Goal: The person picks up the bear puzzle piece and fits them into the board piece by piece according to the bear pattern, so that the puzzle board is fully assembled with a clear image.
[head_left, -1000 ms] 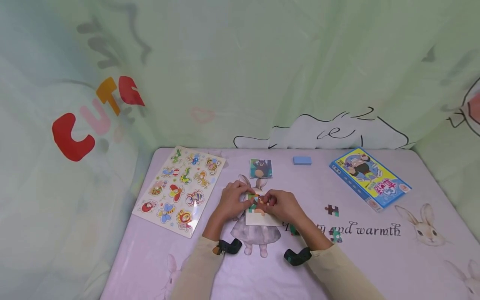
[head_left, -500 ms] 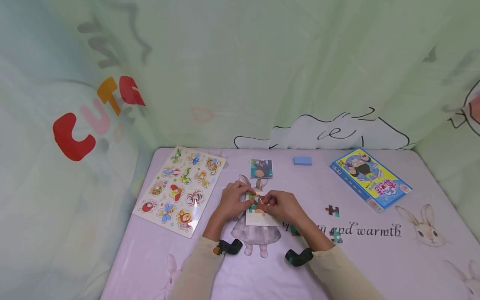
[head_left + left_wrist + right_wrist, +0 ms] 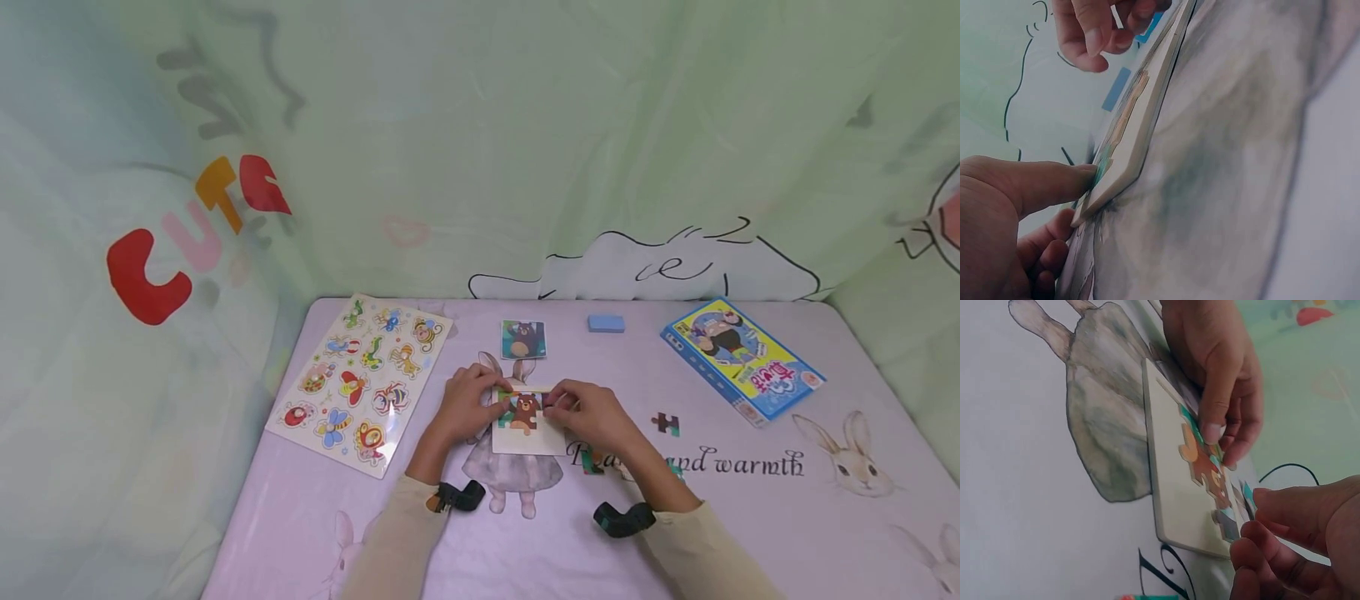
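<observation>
Pinching the board [image 3: 528, 445] at its left edge, the left hand [image 3: 467, 403] touches the puzzle [image 3: 525, 410]; near the upper right corner, the right hand's [image 3: 597, 414] thumb and fingers are narrowly parted.

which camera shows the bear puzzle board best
The head view: it looks down on the puzzle board, so the bear reads clearly, though the left hand and right hand overlap its edges. The right wrist view shows it larger but steeply slanted; the left wrist view, nearly edge-on.

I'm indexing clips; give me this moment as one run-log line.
left hand: gripping puzzle board; right hand: at board's right edge; loose pieces: right of board; bear card: beyond board
</observation>
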Available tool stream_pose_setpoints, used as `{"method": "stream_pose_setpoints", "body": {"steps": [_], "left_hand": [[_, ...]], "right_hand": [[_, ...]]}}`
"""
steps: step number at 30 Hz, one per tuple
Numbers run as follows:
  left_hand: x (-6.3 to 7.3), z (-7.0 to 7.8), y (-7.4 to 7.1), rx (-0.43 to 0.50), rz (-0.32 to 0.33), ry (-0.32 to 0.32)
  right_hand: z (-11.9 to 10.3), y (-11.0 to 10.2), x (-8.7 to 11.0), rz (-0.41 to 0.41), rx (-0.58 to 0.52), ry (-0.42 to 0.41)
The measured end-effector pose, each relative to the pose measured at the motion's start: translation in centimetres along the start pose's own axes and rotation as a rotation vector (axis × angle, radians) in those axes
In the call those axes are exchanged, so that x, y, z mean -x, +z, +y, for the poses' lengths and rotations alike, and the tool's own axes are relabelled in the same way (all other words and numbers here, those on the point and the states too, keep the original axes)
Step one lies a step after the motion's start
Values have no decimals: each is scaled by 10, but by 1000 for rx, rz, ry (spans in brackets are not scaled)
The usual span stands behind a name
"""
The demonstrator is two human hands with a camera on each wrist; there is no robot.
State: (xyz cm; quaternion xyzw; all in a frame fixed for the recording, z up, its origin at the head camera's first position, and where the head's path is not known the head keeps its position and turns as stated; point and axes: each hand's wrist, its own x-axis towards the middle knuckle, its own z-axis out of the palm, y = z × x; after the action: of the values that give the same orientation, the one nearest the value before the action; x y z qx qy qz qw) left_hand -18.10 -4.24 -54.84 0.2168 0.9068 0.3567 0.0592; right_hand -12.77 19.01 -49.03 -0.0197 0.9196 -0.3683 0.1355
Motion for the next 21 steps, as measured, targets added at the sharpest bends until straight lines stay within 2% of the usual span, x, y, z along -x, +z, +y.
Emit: {"method": "stream_pose_setpoints", "body": {"steps": [10, 21], "left_hand": [[0, -3, 2, 7, -9, -6], [0, -3, 2, 24, -13, -17]], "right_hand": [[3, -14, 7, 20, 6, 48], [7, -11, 7, 6, -19, 40]]}}
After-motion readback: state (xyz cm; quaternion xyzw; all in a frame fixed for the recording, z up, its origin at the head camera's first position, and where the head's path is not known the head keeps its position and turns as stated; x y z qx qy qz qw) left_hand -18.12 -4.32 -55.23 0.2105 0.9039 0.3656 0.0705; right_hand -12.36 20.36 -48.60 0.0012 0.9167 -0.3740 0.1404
